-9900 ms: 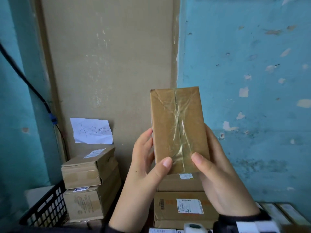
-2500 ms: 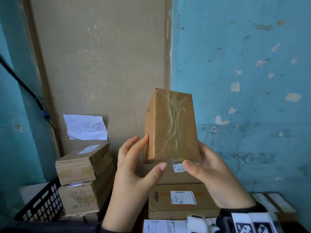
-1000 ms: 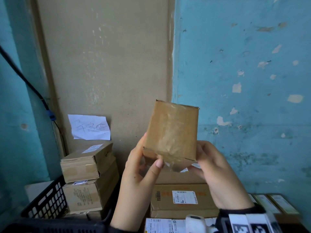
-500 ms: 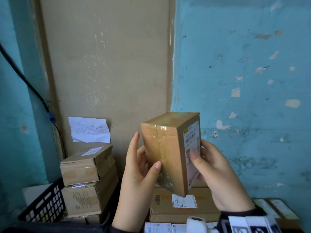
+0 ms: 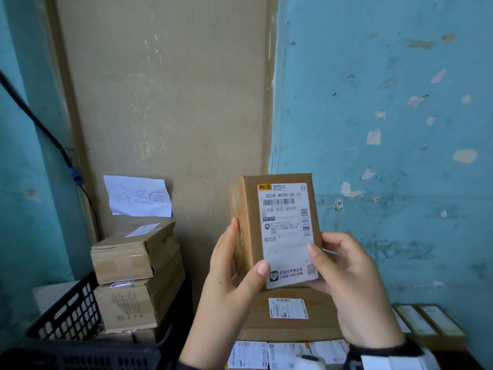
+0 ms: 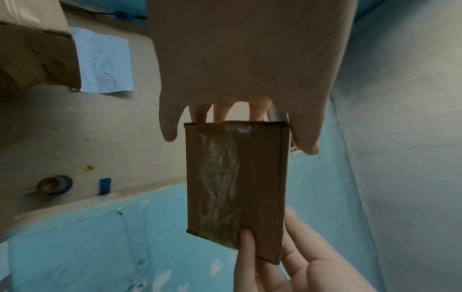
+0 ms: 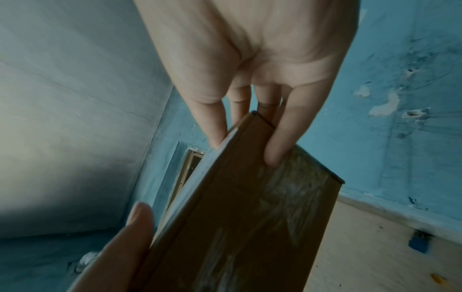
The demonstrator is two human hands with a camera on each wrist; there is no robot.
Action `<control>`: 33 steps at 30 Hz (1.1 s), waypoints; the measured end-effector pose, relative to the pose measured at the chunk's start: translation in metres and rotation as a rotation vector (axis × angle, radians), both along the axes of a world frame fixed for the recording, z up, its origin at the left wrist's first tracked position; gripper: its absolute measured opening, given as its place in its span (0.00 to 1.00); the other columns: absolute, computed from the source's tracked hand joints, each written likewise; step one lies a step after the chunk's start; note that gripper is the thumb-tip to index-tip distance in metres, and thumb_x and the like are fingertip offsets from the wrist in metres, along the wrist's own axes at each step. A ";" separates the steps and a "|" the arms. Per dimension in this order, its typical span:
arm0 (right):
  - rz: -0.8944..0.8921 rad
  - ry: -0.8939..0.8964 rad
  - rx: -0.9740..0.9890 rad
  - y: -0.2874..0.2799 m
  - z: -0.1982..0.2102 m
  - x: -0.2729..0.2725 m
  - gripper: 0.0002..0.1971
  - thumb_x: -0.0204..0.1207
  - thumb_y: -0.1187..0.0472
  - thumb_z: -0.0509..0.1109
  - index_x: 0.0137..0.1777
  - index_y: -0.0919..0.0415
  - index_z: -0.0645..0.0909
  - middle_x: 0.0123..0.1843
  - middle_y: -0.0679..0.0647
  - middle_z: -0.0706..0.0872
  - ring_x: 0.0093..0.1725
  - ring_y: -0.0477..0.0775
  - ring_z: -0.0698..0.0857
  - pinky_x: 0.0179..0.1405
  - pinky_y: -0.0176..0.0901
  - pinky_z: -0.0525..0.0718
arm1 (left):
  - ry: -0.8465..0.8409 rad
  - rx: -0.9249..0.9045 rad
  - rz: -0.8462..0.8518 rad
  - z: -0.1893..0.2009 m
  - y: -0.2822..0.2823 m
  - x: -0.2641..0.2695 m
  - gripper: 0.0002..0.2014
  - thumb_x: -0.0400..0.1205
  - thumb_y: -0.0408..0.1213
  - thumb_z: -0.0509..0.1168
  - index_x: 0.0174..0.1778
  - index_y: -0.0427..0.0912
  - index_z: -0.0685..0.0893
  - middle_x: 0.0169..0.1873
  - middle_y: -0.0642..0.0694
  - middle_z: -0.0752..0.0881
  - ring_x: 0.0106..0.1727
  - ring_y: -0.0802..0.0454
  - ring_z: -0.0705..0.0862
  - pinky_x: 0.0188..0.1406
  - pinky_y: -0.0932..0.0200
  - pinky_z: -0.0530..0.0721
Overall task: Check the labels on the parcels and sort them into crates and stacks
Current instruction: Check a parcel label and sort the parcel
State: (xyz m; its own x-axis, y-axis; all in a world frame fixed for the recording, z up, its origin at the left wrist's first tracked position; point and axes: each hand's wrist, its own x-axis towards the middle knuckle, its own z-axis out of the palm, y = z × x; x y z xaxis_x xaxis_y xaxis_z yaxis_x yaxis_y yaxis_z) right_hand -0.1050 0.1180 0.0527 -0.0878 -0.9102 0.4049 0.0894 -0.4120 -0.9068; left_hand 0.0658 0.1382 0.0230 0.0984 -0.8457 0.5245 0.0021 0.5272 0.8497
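Note:
A small brown cardboard parcel (image 5: 250, 228) is held upright at chest height, its white shipping label (image 5: 286, 231) turned toward me, reading N058. My left hand (image 5: 232, 273) grips its left side, thumb on the front lower corner and fingers behind. My right hand (image 5: 344, 276) grips the right side, thumb on the label's edge. In the left wrist view the taped back of the parcel (image 6: 235, 181) shows between both hands. The right wrist view shows the same parcel (image 7: 250, 217) pinched between thumb and fingers.
A black plastic crate (image 5: 66, 316) at lower left holds stacked cardboard boxes (image 5: 133, 268). A handwritten paper note (image 5: 137, 196) hangs on the wall above them. Behind the hands stands a stack of labelled boxes (image 5: 288, 311); more parcels (image 5: 426, 324) lie at lower right.
Both hands have turned the parcel from its taped back, through its edge, until the label side faces me. It also sits lower than before.

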 end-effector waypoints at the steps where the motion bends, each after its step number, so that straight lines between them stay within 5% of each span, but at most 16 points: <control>1: -0.001 -0.004 0.000 0.000 -0.001 -0.002 0.05 0.78 0.68 0.70 0.48 0.57 0.81 0.42 0.45 0.92 0.40 0.46 0.91 0.30 0.42 0.88 | 0.004 0.022 -0.008 -0.001 0.000 -0.003 0.50 0.62 0.67 0.76 0.81 0.64 0.64 0.78 0.57 0.74 0.79 0.59 0.71 0.75 0.45 0.77; 7: 0.006 0.072 0.001 -0.003 -0.013 -0.016 0.01 0.77 0.62 0.71 0.46 0.55 0.83 0.44 0.51 0.92 0.44 0.53 0.91 0.40 0.58 0.90 | 0.032 0.041 0.023 -0.005 0.008 -0.016 0.44 0.69 0.58 0.75 0.82 0.63 0.65 0.76 0.56 0.76 0.78 0.57 0.74 0.76 0.43 0.74; 14: 0.051 -0.066 0.030 -0.006 -0.033 -0.035 0.06 0.80 0.66 0.66 0.47 0.55 0.82 0.42 0.47 0.92 0.41 0.47 0.91 0.33 0.44 0.89 | -0.077 0.028 0.114 0.007 0.004 -0.042 0.33 0.79 0.51 0.68 0.80 0.58 0.67 0.73 0.64 0.78 0.74 0.67 0.75 0.69 0.64 0.78; 19: 0.090 -0.135 0.085 0.001 -0.046 -0.059 0.09 0.80 0.71 0.64 0.49 0.57 0.81 0.41 0.45 0.93 0.39 0.42 0.90 0.32 0.41 0.90 | -0.118 0.062 0.128 -0.006 0.008 -0.064 0.32 0.80 0.50 0.66 0.82 0.55 0.67 0.74 0.60 0.78 0.76 0.61 0.75 0.73 0.47 0.77; 26: 0.103 -0.054 0.081 0.004 -0.056 -0.053 0.12 0.79 0.68 0.68 0.46 0.48 0.85 0.44 0.43 0.92 0.44 0.46 0.90 0.39 0.48 0.90 | -0.117 0.078 0.143 -0.013 0.018 -0.052 0.31 0.80 0.44 0.65 0.81 0.53 0.68 0.70 0.62 0.81 0.72 0.66 0.78 0.68 0.63 0.80; 28: 0.099 -0.034 0.062 0.006 -0.058 -0.041 0.09 0.77 0.58 0.73 0.45 0.39 0.87 0.47 0.43 0.92 0.48 0.49 0.90 0.45 0.53 0.89 | -0.117 0.078 0.156 -0.014 0.020 -0.040 0.31 0.80 0.44 0.65 0.81 0.53 0.67 0.71 0.61 0.81 0.72 0.65 0.78 0.67 0.63 0.80; 29: 0.121 -0.040 0.062 0.010 -0.055 -0.032 0.05 0.70 0.45 0.77 0.45 0.35 0.86 0.47 0.42 0.92 0.49 0.48 0.90 0.45 0.53 0.89 | -0.116 0.075 0.161 -0.014 0.022 -0.033 0.31 0.80 0.44 0.65 0.81 0.53 0.67 0.71 0.61 0.81 0.72 0.65 0.78 0.67 0.63 0.81; 31: 0.183 0.001 0.063 0.011 -0.055 -0.015 0.30 0.46 0.21 0.75 0.47 0.33 0.85 0.48 0.42 0.92 0.49 0.44 0.90 0.45 0.53 0.89 | -0.117 0.073 0.178 -0.014 0.024 -0.016 0.31 0.80 0.43 0.65 0.81 0.54 0.67 0.70 0.61 0.81 0.71 0.65 0.79 0.68 0.60 0.81; 33: 0.165 -0.008 0.059 0.010 -0.056 0.006 0.31 0.45 0.21 0.76 0.48 0.33 0.85 0.49 0.43 0.92 0.50 0.43 0.90 0.48 0.57 0.88 | -0.117 0.074 0.197 -0.016 0.026 0.005 0.31 0.79 0.44 0.66 0.80 0.55 0.68 0.70 0.61 0.82 0.71 0.65 0.79 0.68 0.57 0.82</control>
State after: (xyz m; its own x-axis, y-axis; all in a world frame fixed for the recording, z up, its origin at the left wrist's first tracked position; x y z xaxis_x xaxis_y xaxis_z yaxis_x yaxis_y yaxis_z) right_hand -0.0992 0.1279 -0.0030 0.0619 -0.9346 0.3504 0.1586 -0.3374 -0.9279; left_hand 0.0705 0.1639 0.0074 0.2077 -0.8525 0.4798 -0.1956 0.4444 0.8742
